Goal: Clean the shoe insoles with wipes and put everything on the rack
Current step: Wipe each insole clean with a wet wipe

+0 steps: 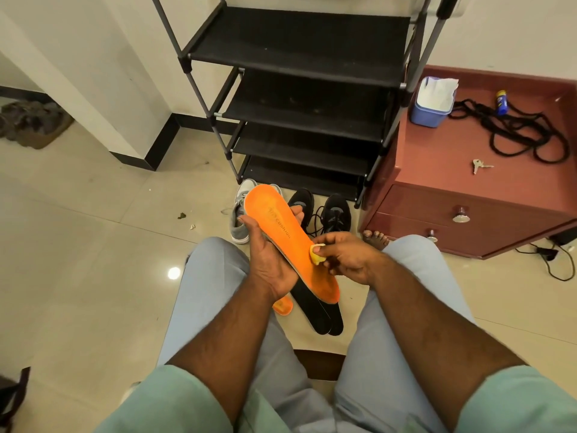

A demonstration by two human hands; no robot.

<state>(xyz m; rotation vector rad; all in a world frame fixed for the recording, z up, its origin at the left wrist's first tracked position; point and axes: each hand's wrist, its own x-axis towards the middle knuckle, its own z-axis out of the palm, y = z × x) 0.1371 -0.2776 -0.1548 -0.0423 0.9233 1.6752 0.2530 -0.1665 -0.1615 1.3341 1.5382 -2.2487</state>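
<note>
Wiping down the orange insole, heel end getting the attention

The orange insole is being cradled face-up over the lap by the left hand, probably to keep it steady, while the right hand is pinching a balled-up wipe against it. Two black insoles and another orange one are waiting on the floor below, shoes just beyond, near the empty-shelved rack so loading it's easy later.

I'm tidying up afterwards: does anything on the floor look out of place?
Yes: small bits of debris lie on the tiles left of the grey shoe, and the black shoes have loose laces trailing.
</note>
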